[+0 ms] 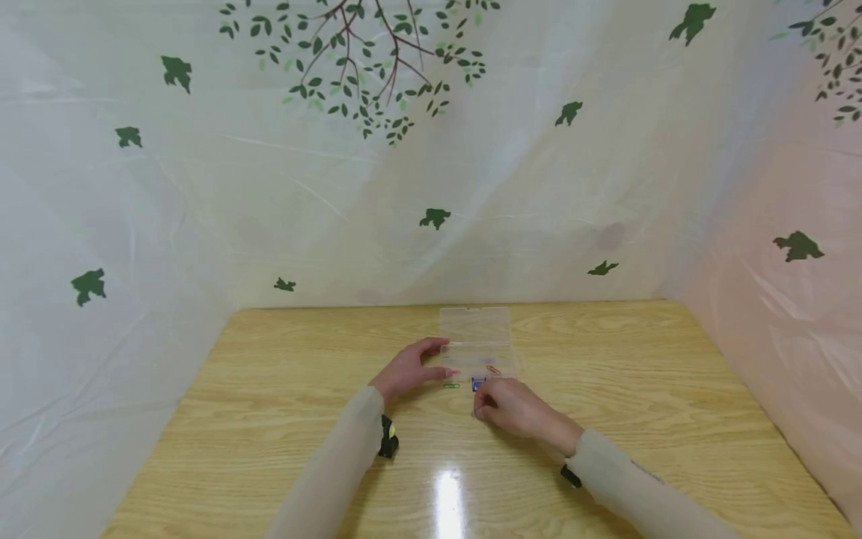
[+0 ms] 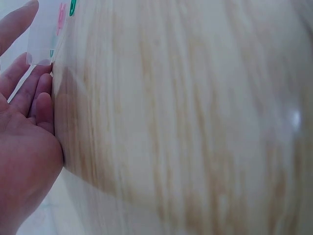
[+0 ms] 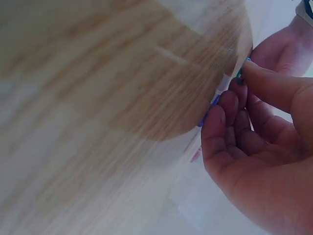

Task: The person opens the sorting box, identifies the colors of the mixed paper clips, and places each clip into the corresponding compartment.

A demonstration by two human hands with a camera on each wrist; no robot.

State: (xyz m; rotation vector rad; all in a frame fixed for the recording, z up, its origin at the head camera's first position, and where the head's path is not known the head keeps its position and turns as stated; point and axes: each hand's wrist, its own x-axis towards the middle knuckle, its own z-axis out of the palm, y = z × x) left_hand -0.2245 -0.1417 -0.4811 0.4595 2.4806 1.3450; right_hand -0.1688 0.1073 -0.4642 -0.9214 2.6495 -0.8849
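Observation:
A clear plastic box (image 1: 501,353) with compartments stands on the table, its lid (image 1: 474,324) raised at the back. My left hand (image 1: 407,368) holds its left end, thumb toward the front and index finger toward the back. A small bluish thing (image 3: 239,81) is pinched between thumb and index finger of my right hand (image 1: 515,406), in front of the box; its kind is mostly hidden. Beside those fingers is a small blue item (image 1: 478,384), partly covered. A green paper clip (image 1: 452,386) lies before the box. A red paper clip (image 1: 494,370) shows at the box's front.
The wooden table (image 1: 646,374) extends to both sides of the box. Pale curtains (image 1: 337,224) with leaf and bird prints hang behind and beside it. Near my left thumb is a pink clip (image 2: 61,18).

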